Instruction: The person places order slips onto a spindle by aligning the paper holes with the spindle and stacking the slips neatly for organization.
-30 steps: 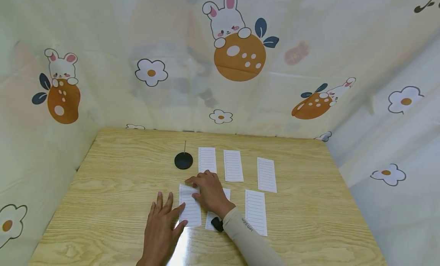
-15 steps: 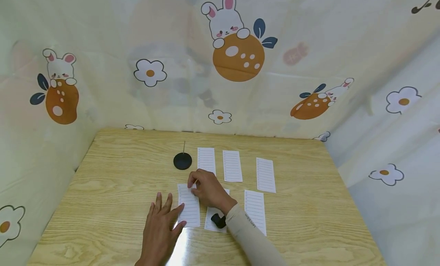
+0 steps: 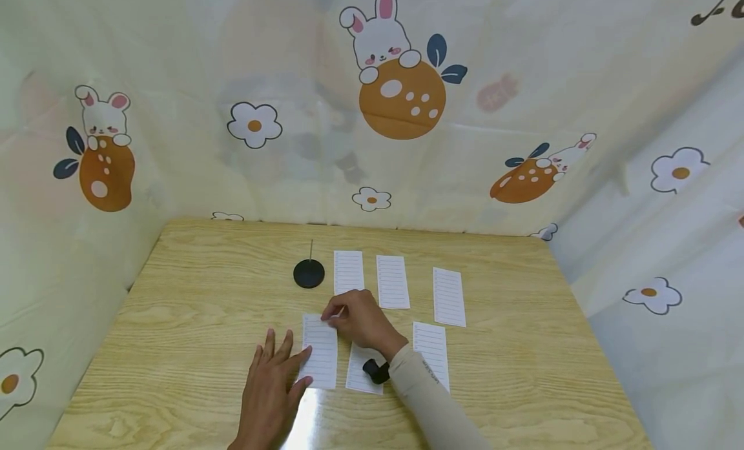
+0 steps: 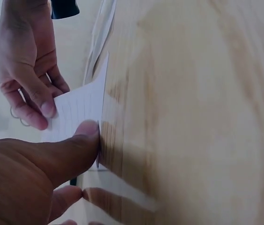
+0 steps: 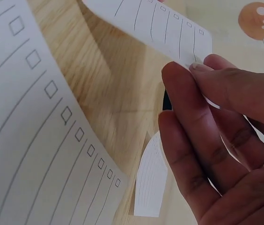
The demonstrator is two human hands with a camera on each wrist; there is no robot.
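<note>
In the head view a lined paper slip with a column of small checkboxes lies in front of me. My right hand pinches its top right corner between thumb and forefinger; the right wrist view shows that pinched slip bending up from the wood. My left hand rests at the left edge, fingers spread, with forefinger and thumb tips over the paper. From the left wrist, the left thumb presses on the slip. Beneath my right wrist a second slip is partly covered.
A black round base with an upright thin metal spike stands behind. Three more slips form a back row, and another slip lies at front right. A printed curtain surrounds the wooden table.
My right fingers, stretched over the slip's top a second ago, have drawn together and now pinch its right corner. That hand shifted slightly right; the left hand stays almost still.
</note>
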